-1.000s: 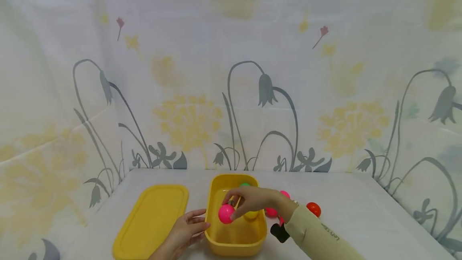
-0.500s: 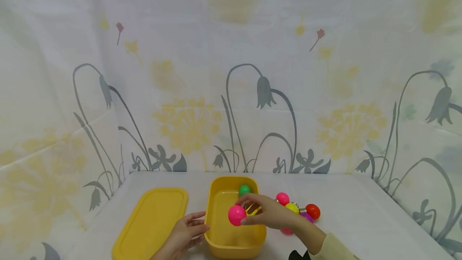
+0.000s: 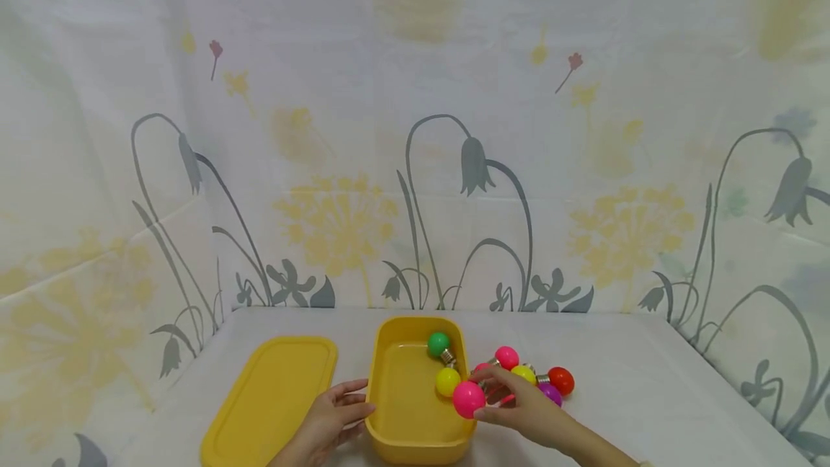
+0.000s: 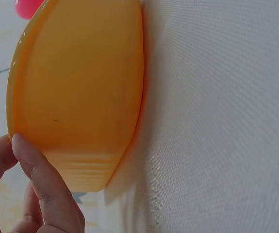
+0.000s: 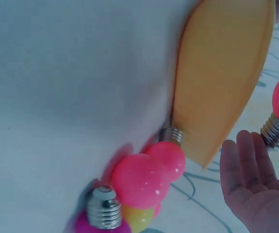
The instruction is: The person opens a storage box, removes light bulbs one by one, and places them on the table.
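My left hand (image 3: 331,416) holds the left rim of a yellow plastic box (image 3: 418,452); in the left wrist view, fingertips touch the box wall by the rim. A pink light bulb (image 3: 469,400) is pinched in my right hand (image 3: 521,409) over the box's right rim. Its metal screw base (image 5: 275,132) shows in the right wrist view, where the other fingers extend beside it. Inside the box, a green bulb (image 3: 438,344) and a yellow bulb (image 3: 447,383) lie by the right wall, base towards base.
Right of the box lie several loose bulbs, among them a pink bulb (image 3: 507,357), a red bulb (image 3: 561,380), a purple bulb (image 3: 551,393) and a yellow bulb (image 3: 524,376). A flat yellow lid (image 3: 272,402) rests left of the box. Behind the table hangs a flower-patterned cloth (image 3: 415,164).
My right hand has carried the pink bulb rightwards from over the box's middle to its right rim, uncovering the green and yellow bulbs. My left hand stays at the box.
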Available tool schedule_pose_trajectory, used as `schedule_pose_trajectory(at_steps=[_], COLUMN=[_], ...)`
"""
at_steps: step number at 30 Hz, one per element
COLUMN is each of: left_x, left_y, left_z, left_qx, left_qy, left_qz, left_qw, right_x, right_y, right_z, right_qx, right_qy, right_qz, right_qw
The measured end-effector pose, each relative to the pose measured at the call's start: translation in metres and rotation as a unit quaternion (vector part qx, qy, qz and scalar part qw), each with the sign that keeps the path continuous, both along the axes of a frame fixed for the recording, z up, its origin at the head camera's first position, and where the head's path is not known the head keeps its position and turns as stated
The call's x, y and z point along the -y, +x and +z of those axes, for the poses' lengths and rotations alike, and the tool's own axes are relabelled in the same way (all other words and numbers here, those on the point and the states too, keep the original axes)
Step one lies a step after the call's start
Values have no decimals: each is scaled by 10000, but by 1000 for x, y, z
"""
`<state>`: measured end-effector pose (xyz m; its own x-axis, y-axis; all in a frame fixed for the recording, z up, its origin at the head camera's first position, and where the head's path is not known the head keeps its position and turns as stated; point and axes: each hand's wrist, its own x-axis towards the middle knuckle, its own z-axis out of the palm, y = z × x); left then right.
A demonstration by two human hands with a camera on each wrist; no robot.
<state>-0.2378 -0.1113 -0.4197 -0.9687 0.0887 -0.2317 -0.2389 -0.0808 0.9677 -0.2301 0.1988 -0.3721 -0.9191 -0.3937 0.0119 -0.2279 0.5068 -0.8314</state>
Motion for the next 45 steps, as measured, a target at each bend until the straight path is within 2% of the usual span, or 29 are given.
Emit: schedule_pose_trajectory(at_steps=[7,15,22,29,36,41,45], left_x=[0,1,1,1,1,1,0], left_y=[0,0,1,0,0,0,0], left_z=[-2,-3,-1,-3,-4,-2,-1], left_qx=[-58,-116,-127,-149,-147,-89,-58], left_qy=[17,29,55,27,49,36,47], left_qz=[-47,-46,-48,-32,-33,-12,2], left_qw=[10000,9999,9999,9999,9999,10000,10000], right_x=[-18,-36,-46,-69,-86,-99,-107], right_y=[2,1,-1,0,-2,-4,-6], right_z=[-10,-17,-23,-27,-29,-32,-35], right_qx=[-110,-37,33,-161,-175,-236,-164], right_qy=[92,-25,387,296,566,495,539], right_qz=[-519,-664,-1459,-1128,-1337,-1117,-1143], right_qw=[9986,9978,9885,9930,9892,9922,9918])
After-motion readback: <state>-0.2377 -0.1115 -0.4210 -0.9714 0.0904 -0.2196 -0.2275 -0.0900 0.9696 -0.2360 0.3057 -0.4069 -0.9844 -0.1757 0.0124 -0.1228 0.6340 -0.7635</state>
